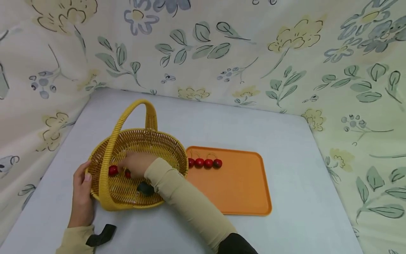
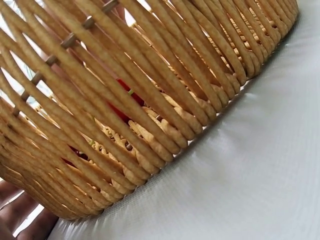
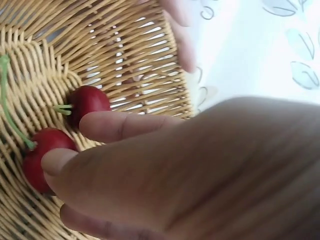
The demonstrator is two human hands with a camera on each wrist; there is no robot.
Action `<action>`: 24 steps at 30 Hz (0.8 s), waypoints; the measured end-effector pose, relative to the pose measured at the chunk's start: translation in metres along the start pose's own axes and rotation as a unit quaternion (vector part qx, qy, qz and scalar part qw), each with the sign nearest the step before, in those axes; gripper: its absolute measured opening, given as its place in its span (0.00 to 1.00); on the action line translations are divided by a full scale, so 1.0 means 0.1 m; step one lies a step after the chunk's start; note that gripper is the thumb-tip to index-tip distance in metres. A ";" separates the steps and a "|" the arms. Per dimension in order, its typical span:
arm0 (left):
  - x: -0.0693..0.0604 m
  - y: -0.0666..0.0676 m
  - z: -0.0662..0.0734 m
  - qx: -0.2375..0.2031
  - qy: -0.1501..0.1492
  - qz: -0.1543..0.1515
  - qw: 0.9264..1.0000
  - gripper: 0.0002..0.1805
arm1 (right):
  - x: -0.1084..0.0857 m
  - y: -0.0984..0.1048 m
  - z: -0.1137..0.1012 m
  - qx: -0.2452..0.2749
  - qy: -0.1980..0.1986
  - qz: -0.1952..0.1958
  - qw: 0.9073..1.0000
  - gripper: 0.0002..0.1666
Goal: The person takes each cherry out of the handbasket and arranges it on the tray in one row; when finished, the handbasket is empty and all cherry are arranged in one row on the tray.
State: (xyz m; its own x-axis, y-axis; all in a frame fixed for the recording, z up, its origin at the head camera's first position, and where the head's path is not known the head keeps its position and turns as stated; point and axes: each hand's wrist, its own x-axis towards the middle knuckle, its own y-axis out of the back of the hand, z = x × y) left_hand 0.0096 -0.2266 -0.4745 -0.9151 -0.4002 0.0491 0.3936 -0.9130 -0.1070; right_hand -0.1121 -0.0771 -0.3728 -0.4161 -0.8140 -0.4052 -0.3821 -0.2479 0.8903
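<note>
A yellow wicker basket (image 1: pixel 171 141) with a tall arched handle stands on the left of the table. My left hand (image 1: pixel 83 197) holds its left side at the rim; in the left wrist view, fingers (image 2: pixel 20 212) show beside the woven wall. My right hand (image 1: pixel 137 164) reaches down inside the basket. Its thumb touches one red cherry (image 3: pixel 37 167) with a green stem, and its index finger lies against another cherry (image 3: pixel 90 102). Neither cherry is lifted. In the head view, a red cherry (image 1: pixel 113 170) shows left of the right hand.
An orange tray (image 1: pixel 238 190) lies right of the basket, with a row of several cherries (image 1: pixel 208 163) along its upper left; the basket partly hides the leftmost. A dark strap end (image 1: pixel 146 188) hangs by the right wrist. Floral cloth (image 1: pixel 196 53) rises behind the white table (image 1: pixel 301 176).
</note>
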 end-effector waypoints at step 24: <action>0.00 -0.03 0.00 -0.005 -0.002 0.018 1.000 0.24 | -0.87 0.01 0.57 0.190 0.035 0.161 0.968 0.19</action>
State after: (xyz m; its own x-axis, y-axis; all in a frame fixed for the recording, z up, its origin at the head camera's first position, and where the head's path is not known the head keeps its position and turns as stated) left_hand 0.0081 -0.2236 -0.4743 -0.8997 -0.4336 0.0493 0.4257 -0.8969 -0.1197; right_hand -0.1231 0.0232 -0.3480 -0.5123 -0.8538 -0.0922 -0.5232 0.2252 0.8219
